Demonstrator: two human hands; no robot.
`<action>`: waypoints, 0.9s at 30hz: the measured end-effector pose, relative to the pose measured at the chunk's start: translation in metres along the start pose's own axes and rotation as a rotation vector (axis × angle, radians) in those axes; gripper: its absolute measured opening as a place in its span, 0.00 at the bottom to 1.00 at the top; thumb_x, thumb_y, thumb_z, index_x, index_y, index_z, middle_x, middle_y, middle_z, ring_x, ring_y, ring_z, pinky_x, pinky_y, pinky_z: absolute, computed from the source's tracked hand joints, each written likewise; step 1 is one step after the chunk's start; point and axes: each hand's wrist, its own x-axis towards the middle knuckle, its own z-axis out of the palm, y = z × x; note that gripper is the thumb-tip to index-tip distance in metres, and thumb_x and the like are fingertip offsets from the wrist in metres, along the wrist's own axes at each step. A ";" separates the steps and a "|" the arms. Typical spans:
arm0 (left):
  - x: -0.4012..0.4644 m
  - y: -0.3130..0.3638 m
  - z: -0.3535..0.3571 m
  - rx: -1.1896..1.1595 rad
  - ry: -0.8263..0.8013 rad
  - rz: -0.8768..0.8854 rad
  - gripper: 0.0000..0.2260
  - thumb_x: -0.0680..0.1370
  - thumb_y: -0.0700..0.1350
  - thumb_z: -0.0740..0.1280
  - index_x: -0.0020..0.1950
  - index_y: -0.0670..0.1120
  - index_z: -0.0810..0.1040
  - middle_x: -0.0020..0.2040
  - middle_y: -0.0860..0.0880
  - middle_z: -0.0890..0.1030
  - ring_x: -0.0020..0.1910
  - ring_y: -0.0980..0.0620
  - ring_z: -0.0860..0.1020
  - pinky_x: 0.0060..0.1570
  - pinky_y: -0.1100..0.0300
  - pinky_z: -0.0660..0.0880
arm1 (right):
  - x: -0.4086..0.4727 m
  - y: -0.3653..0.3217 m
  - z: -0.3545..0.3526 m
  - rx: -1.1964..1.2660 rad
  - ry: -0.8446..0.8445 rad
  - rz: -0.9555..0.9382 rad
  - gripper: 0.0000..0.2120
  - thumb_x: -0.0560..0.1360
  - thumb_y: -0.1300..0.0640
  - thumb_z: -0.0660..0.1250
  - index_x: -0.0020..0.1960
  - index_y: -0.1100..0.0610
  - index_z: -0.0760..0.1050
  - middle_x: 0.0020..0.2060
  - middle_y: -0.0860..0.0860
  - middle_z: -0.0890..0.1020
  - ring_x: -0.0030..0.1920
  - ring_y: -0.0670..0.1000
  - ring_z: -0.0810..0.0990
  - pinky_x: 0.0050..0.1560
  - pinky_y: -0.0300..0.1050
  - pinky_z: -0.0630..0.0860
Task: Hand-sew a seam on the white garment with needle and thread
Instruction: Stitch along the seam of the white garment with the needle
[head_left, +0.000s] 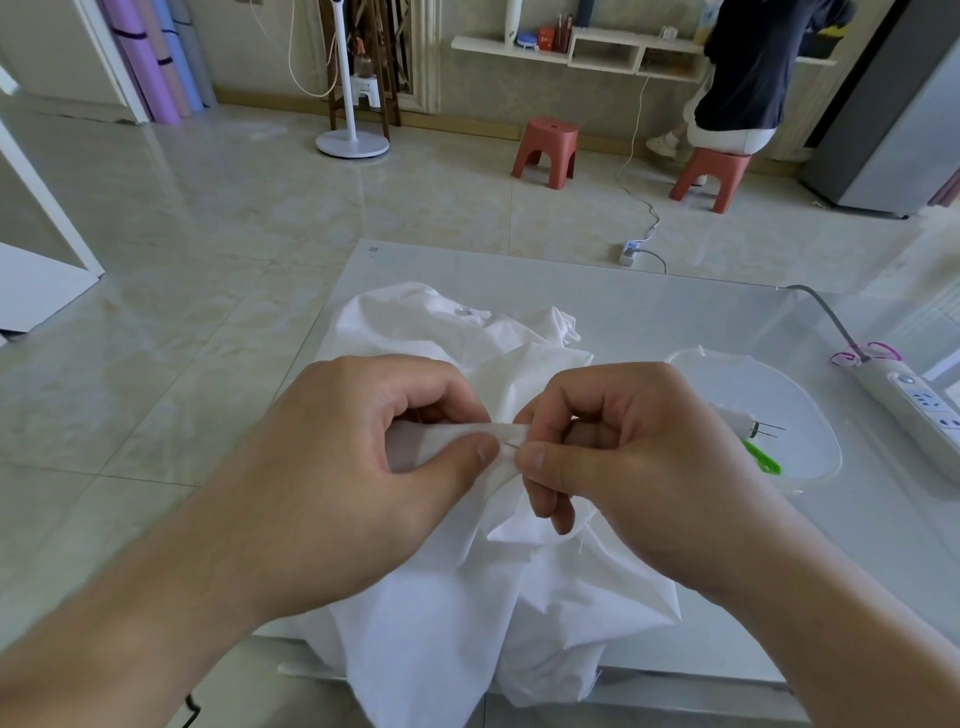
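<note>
At the table (649, 291) edge, the left hand (358, 467) pinches a fold of white garment (457, 613); at three o'clock, the right hand (623, 457) pinches the needle (511, 442).

A pale tabletop (649, 296) is carrying the white garment (467, 338), a clear plastic tray (810, 415) right of it, and a power strip (914, 410) farther right.
</note>
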 end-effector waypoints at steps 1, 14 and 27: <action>0.000 0.000 0.000 -0.005 0.001 -0.006 0.02 0.74 0.54 0.74 0.41 0.59 0.84 0.38 0.60 0.84 0.41 0.58 0.83 0.40 0.70 0.75 | 0.000 0.000 0.000 -0.002 0.003 0.000 0.12 0.76 0.68 0.73 0.35 0.58 0.79 0.32 0.54 0.85 0.30 0.54 0.82 0.42 0.54 0.79; 0.001 0.001 0.000 -0.004 0.003 -0.049 0.02 0.74 0.55 0.73 0.41 0.60 0.84 0.38 0.63 0.84 0.41 0.62 0.82 0.40 0.70 0.74 | 0.001 0.002 -0.007 -0.008 -0.039 -0.019 0.13 0.77 0.68 0.72 0.37 0.56 0.79 0.32 0.53 0.85 0.32 0.55 0.84 0.47 0.68 0.82; 0.003 0.001 0.001 -0.123 -0.087 -0.090 0.05 0.78 0.51 0.73 0.46 0.63 0.86 0.40 0.60 0.86 0.42 0.59 0.84 0.42 0.62 0.74 | 0.004 0.008 -0.016 -0.116 -0.059 -0.058 0.12 0.78 0.63 0.73 0.39 0.50 0.81 0.33 0.56 0.84 0.28 0.60 0.74 0.32 0.56 0.74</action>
